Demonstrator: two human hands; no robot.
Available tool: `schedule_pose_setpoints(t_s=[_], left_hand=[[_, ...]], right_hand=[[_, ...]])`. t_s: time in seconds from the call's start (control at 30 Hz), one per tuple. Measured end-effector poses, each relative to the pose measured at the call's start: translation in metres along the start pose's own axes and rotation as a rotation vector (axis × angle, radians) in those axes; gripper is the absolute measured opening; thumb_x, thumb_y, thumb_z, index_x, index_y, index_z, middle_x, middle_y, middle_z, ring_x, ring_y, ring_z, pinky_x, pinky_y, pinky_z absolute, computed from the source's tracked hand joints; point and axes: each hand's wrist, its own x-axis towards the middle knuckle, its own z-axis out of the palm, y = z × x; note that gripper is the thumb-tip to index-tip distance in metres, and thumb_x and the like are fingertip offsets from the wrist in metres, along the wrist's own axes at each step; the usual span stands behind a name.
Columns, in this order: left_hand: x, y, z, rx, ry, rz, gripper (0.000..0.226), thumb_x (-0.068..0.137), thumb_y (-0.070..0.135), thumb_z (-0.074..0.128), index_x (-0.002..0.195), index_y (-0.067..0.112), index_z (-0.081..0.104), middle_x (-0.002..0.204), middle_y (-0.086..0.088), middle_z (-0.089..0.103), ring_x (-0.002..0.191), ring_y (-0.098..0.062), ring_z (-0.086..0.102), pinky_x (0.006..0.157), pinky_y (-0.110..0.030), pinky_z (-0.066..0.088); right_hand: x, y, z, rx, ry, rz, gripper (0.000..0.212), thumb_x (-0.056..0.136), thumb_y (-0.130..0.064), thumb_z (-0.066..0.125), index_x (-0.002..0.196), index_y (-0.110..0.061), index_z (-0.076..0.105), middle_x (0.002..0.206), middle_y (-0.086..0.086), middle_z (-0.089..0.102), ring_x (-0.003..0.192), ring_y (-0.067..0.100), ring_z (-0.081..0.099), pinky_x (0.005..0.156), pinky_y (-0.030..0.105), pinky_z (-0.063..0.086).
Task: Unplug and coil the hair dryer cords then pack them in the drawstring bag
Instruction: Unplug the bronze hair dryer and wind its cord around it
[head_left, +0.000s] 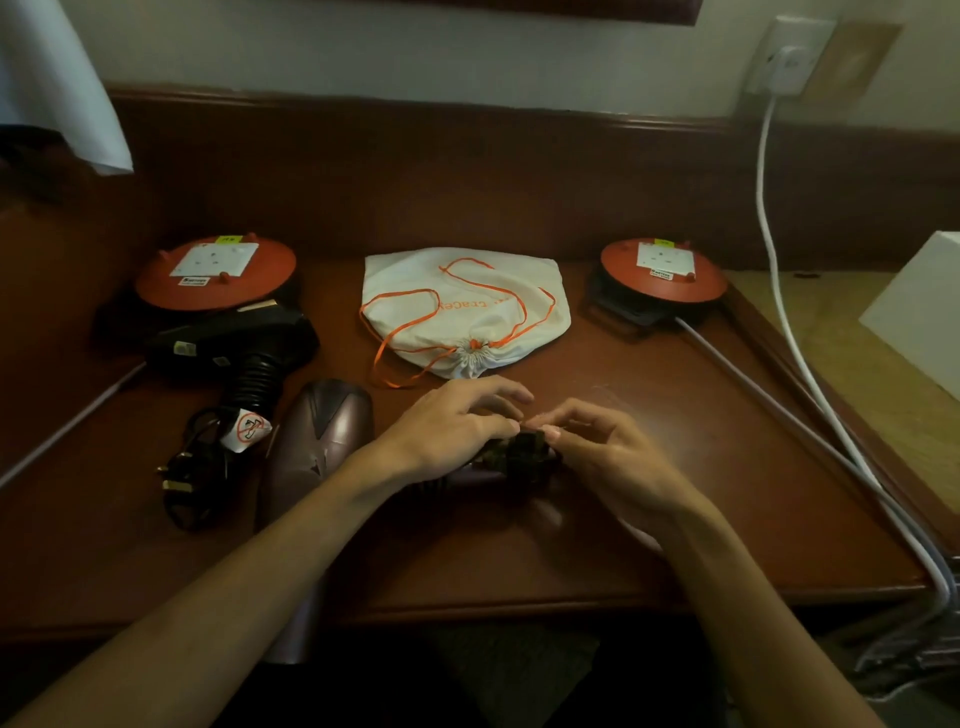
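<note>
Left reel (215, 273), red top, at 10 o'clock on the tabletop (649, 493). Black hair dryer (234, 343) lies just in front of it, its coiled cord and plug (195, 478) at 8 o'clock. Purple hair dryer (317, 447) lies beside that, left of centre. Drawstring bag (462, 306), white with orange cord, at 12 o'clock, mouth cinched, facing the person. Left hand (452, 431) and right hand (608, 457) meet at centre, fingers curled, pinching a dark cord bundle (519, 452) between fingertips. Right reel (662, 273) at 2 o'clock. White cable (774, 249) runs from the wall socket (787, 57) down the right edge.
</note>
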Motion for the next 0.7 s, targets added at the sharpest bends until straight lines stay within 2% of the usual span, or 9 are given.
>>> schedule_pose_setpoints(t_s=[0.13, 0.2, 0.27, 0.37, 0.43, 0.53, 0.6, 0.67, 0.7], left_hand=[[-0.003, -0.003, -0.003, -0.031, 0.109, -0.016, 0.034, 0.098, 0.003, 0.048, 0.113, 0.025, 0.068, 0.109, 0.009, 0.073, 0.104, -0.008, 0.067, 0.101, -0.044, 0.051], [-0.007, -0.001, -0.007, -0.048, 0.128, 0.003, 0.042, 0.095, -0.006, 0.044, 0.11, 0.024, 0.068, 0.112, 0.006, 0.071, 0.1, -0.008, 0.07, 0.099, -0.045, 0.054], [-0.014, 0.008, -0.016, -0.009, 0.158, 0.072, 0.044, 0.094, -0.008, 0.045, 0.112, 0.024, 0.068, 0.117, 0.008, 0.068, 0.106, -0.004, 0.067, 0.102, -0.038, 0.051], [-0.032, 0.024, -0.041, 0.188, 0.281, 0.168, 0.034, 0.097, 0.005, 0.054, 0.111, 0.033, 0.068, 0.119, 0.015, 0.065, 0.113, 0.0, 0.057, 0.098, -0.024, 0.045], [-0.052, 0.023, -0.061, 0.397, 0.375, 0.141, 0.025, 0.097, 0.026, 0.058, 0.121, 0.035, 0.062, 0.127, 0.014, 0.059, 0.122, -0.008, 0.049, 0.101, -0.029, 0.039], [-0.095, 0.012, -0.069, 0.688, 0.449, -0.207, 0.063, 0.093, 0.054, 0.057, 0.148, 0.03, 0.038, 0.151, 0.001, 0.043, 0.137, -0.027, 0.039, 0.11, -0.047, 0.037], [-0.114, 0.003, -0.056, 0.737, 0.473, -0.402, 0.092, 0.088, 0.067, 0.056, 0.158, 0.024, 0.015, 0.155, -0.007, 0.04, 0.137, -0.032, 0.042, 0.105, -0.048, 0.039], [-0.115, -0.007, -0.044, 0.656, 0.484, -0.422, 0.102, 0.086, 0.068, 0.058, 0.16, 0.021, 0.005, 0.154, -0.012, 0.043, 0.134, -0.036, 0.047, 0.101, -0.048, 0.043], [-0.112, -0.012, -0.043, 0.597, 0.503, -0.39, 0.1, 0.087, 0.065, 0.06, 0.159, 0.02, 0.006, 0.152, -0.013, 0.045, 0.132, -0.038, 0.049, 0.1, -0.048, 0.044]], right_hand=[[0.0, -0.006, -0.003, -0.098, -0.022, -0.036, 0.017, 0.089, -0.007, 0.067, 0.105, -0.001, 0.068, 0.114, 0.023, 0.066, 0.103, 0.028, 0.064, 0.09, 0.038, 0.05], [-0.002, -0.012, -0.005, -0.046, -0.034, -0.052, 0.028, 0.089, 0.006, 0.062, 0.117, 0.0, 0.063, 0.119, 0.023, 0.065, 0.114, 0.029, 0.063, 0.098, 0.037, 0.05], [-0.006, -0.022, -0.005, -0.033, -0.057, -0.091, 0.04, 0.09, 0.011, 0.058, 0.127, -0.004, 0.058, 0.124, 0.015, 0.066, 0.121, 0.026, 0.062, 0.103, 0.036, 0.05], [-0.012, -0.034, 0.004, -0.323, -0.135, -0.155, 0.046, 0.092, -0.012, 0.069, 0.135, -0.022, 0.055, 0.131, -0.003, 0.064, 0.124, 0.012, 0.059, 0.102, 0.029, 0.05], [-0.013, -0.034, 0.011, -0.587, -0.123, -0.199, 0.046, 0.089, -0.027, 0.074, 0.132, -0.027, 0.058, 0.13, -0.012, 0.062, 0.122, 0.005, 0.057, 0.102, 0.028, 0.05], [-0.007, -0.035, 0.022, -0.825, 0.08, -0.417, 0.013, 0.088, -0.031, 0.071, 0.092, -0.018, 0.072, 0.114, -0.011, 0.067, 0.112, 0.006, 0.058, 0.096, 0.041, 0.05], [0.001, -0.044, 0.034, -0.904, 0.145, -0.493, 0.018, 0.089, -0.03, 0.07, 0.077, -0.015, 0.067, 0.107, -0.009, 0.067, 0.107, 0.008, 0.058, 0.091, 0.044, 0.051], [0.01, -0.058, 0.053, -1.003, 0.019, -0.432, 0.018, 0.089, -0.035, 0.072, 0.096, -0.02, 0.066, 0.119, -0.007, 0.063, 0.111, 0.009, 0.055, 0.093, 0.039, 0.051], [0.012, -0.064, 0.063, -1.091, -0.094, -0.354, 0.028, 0.089, -0.039, 0.072, 0.111, -0.024, 0.063, 0.127, -0.007, 0.059, 0.115, 0.01, 0.052, 0.095, 0.036, 0.05]])
